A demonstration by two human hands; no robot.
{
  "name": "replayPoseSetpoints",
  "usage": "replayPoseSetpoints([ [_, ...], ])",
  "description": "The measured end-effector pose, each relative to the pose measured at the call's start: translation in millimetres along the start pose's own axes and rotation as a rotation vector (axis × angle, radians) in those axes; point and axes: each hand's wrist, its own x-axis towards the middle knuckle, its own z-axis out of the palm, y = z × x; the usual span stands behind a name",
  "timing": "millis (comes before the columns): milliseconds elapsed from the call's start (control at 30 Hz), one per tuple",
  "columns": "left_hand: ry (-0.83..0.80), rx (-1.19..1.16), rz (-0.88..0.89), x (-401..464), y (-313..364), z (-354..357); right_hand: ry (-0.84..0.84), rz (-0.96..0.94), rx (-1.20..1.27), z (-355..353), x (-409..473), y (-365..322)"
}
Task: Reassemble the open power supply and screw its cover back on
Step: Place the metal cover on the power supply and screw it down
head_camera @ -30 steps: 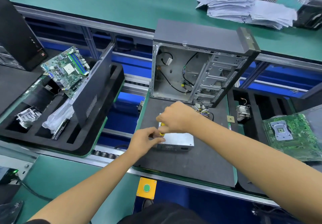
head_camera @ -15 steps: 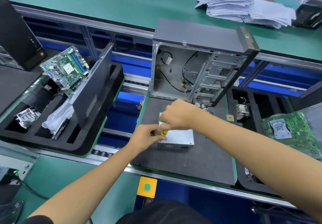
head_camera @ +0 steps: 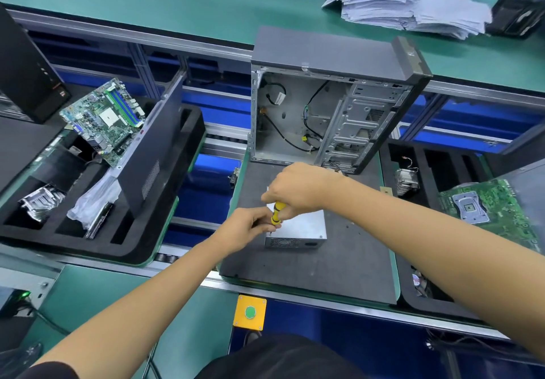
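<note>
Head view: the power supply [head_camera: 298,229], a silver metal box, lies flat on the dark grey mat [head_camera: 309,263], just in front of the open computer case [head_camera: 327,119] that stands at the mat's far edge. Its cover looks already seated, so the step in hand is, by my judgement, driving a screw at the box's near-left top corner. The right hand [head_camera: 298,189] is curled around the top of a yellow-and-black screwdriver [head_camera: 276,212], gripping its handle from above. The left hand [head_camera: 246,228] sits just left of the box, its fingers pinching the lower part of the driver, likely steadying the tip; the screw itself is too small to see. The screwdriver stands nearly upright, tilted slightly, tip down on the box.

The box's long axis runs left to right, parallel to the front of the computer case. Its vented face looks toward the person, away from the case.

The next move probably calls for turning the driver with steady downward pressure while the left hand keeps the tip centred, then shifting to another corner. A slip could skid the tip across the cover.
</note>
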Motion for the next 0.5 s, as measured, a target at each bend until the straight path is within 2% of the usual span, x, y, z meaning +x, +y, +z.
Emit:
replayPoseSetpoints([
  [67, 0.022, -0.035, -0.017, 3, 5, -1, -0.006, 0.037, -0.040, 2, 1, -5],
  [200, 0.180, -0.037, -0.011, 5, 11, -1, 0.003, 0.142, -0.054, 5, 1, -8],
  [267, 0.147, -0.089, 0.015, 4, 12, -2, 0.042, 0.115, -0.001, 5, -1, -6],
  [333, 0.085, -0.115, 0.017, 3, 15, -7, 0.044, 0.006, 0.043, 2, -3, -6],
  [400, 0.010, -0.104, 0.034, 2, 19, -13, 0.052, -0.105, -0.032, 0, -5, -5],
  [500, -0.022, -0.079, 0.036, 0, 26, -17, 0.069, -0.064, -0.078, 1, -5, -6],
])
